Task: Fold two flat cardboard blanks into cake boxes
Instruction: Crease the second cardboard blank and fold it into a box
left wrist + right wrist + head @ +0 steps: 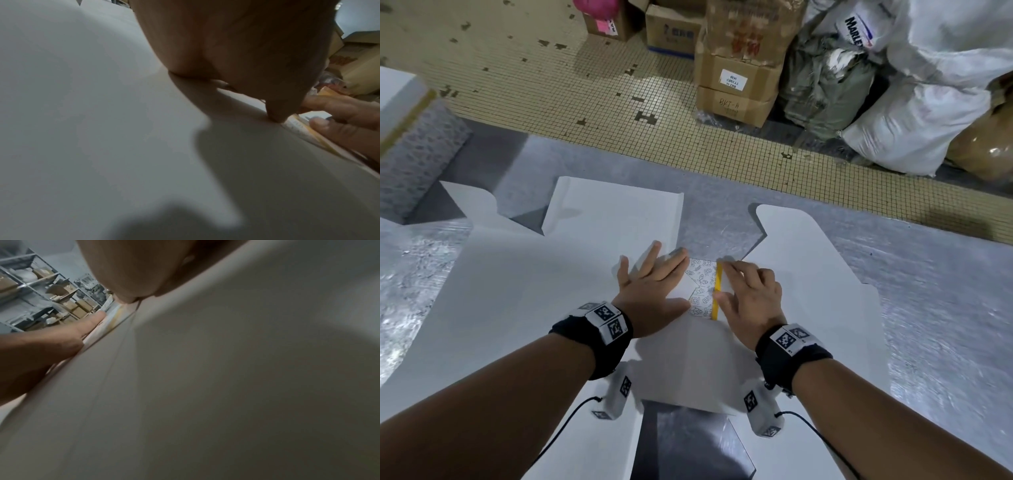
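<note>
Head view shows a large white cardboard blank [493, 291] spread flat on a grey patterned floor covering [945, 291], its long axis running left to right across the picture, with cut flaps pointing away from the person toward the tiled floor [551, 68]. One far flap [616, 209] stands out on the left of centre, and a rounded flap [791, 240] lies to the right of centre. Between them a narrow folded panel shows its printed side, a line-drawn pattern [700, 287] with a yellow stripe [718, 291] running away from the person.

The left hand [650, 291] lies flat on the white card just left of the pattern, fingers straight and spread, pressing down and gripping nothing. The left wrist view shows the same palm bearing on the card [102, 129] with a fingertip touching the surface.

The right hand [751, 301] rests just right of the yellow stripe, fingers slightly bent, their tips on the card at the stripe's edge; it holds nothing either. The right wrist view shows its palm against the white sheet [246, 386], with the other hand's fingers [86, 324] beside the printed strip.

Beyond the covering, brown cartons [736, 85] and white sacks [914, 130] stand at the far right.
</note>
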`<state>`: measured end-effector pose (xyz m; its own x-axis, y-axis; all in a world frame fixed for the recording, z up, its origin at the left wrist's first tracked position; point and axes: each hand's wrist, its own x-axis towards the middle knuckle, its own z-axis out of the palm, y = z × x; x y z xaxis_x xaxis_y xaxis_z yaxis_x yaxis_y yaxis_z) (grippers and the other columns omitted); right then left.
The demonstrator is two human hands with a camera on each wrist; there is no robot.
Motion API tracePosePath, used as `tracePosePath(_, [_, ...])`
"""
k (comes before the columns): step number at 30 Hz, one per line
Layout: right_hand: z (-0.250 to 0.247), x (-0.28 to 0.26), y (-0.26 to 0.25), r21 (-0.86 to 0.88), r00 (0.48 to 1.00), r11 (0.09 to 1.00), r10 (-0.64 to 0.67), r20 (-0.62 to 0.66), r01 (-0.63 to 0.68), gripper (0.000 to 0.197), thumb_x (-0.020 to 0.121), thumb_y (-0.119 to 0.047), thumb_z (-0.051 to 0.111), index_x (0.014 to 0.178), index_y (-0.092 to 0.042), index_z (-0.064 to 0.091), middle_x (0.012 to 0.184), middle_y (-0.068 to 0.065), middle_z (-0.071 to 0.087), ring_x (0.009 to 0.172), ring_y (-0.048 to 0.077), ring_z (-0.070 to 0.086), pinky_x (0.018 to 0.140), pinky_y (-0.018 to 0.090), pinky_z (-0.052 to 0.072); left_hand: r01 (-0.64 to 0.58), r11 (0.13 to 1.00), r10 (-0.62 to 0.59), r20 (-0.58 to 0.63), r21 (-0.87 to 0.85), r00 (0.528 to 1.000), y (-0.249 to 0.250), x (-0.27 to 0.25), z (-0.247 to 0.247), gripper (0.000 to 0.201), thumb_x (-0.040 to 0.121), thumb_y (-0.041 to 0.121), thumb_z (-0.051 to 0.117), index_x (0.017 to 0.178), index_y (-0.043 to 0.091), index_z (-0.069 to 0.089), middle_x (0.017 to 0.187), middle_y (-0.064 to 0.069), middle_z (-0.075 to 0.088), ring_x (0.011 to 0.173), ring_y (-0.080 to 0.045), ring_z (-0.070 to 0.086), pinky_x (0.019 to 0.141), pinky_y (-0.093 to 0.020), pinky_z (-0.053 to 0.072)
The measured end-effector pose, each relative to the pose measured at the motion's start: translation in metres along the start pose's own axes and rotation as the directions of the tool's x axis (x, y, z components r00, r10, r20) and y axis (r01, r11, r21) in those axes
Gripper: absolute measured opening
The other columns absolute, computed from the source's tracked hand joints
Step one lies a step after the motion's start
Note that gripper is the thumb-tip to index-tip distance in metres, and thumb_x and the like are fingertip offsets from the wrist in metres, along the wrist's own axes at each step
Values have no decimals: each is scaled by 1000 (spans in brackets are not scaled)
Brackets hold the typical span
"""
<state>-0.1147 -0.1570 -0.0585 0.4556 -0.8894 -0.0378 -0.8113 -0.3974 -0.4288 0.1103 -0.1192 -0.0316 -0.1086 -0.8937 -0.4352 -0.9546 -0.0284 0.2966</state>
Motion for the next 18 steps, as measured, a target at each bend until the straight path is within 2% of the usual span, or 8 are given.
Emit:
tracePosePath(2, [0,1,-4,-26,1000,999,19,14,-19,61,95,-54,48,150,-32,36,144,-17,36,119,17,28,95,36,30,1,999,0,-22,37,1000,0,0,2,79,94,59,38,158,37,-3,157,32,-24,145,-11,-34,115,-66,-12])
tracePosePath(4, [-1,2,-7,-47,999,998,38,33,-36,61,95,-52,50,151,-29,35,143,-17,34,119,18,26,98,39,32,-7,997,10,-36,71,999,-1,1,5,82,89,68,31,158,36,-2,159,28,-22,147,-15,-31,114,-69,-8])
tracePosePath(6, [-3,3,-9,-79,997,996,45,63,-40,62,97,-50,47,152,-28,32,144,-15,32,120,18,24,101,40,31,-19,995,23,-36,102,999,-2,1,7,89,78,79,20,156,42,0,161,25,-18,148,-19,-29,113,-70,-6])
tracePosePath(8, [-4,4,-10,-94,993,994,61,105,-51,63,99,-50,43,155,-27,27,149,-13,31,124,18,21,105,39,25,-16,992,21,-34,124,999,-2,1,8,91,70,85,14,152,49,0,161,25,-17,148,-20,-29,113,-69,-6])
tracePosePath(10, [-5,4,-11,-91,988,994,72,134,-60,62,100,-51,39,156,-27,22,153,-11,27,128,18,20,106,37,21,-4,993,10,-46,120,999,-2,2,9,93,68,87,14,152,49,-2,160,26,-17,148,-19,-29,114,-68,-6])
tracePosePath(14, [-5,2,-9,-53,990,997,59,131,-52,62,100,-51,38,155,-30,19,155,-11,21,130,18,21,105,35,20,7,997,-2,-76,73,997,-3,4,10,105,70,88,24,156,37,-5,162,24,-10,150,-16,-24,115,-68,-5])
tracePosePath(16, [-5,1,-8,-64,990,997,42,131,-34,63,99,-51,37,156,-32,15,155,-12,19,127,18,23,104,36,21,6,997,-1,-62,81,998,-2,4,9,102,70,90,23,156,41,-2,162,26,-13,149,-16,-27,115,-67,-8])
tracePosePath(18, [-4,0,-8,-79,990,997,25,137,-14,63,99,-51,36,156,-35,13,155,-14,18,125,19,25,103,37,23,5,997,-2,-38,76,999,-1,4,7,98,75,88,29,156,43,-3,161,26,-16,148,-16,-31,114,-66,-11])
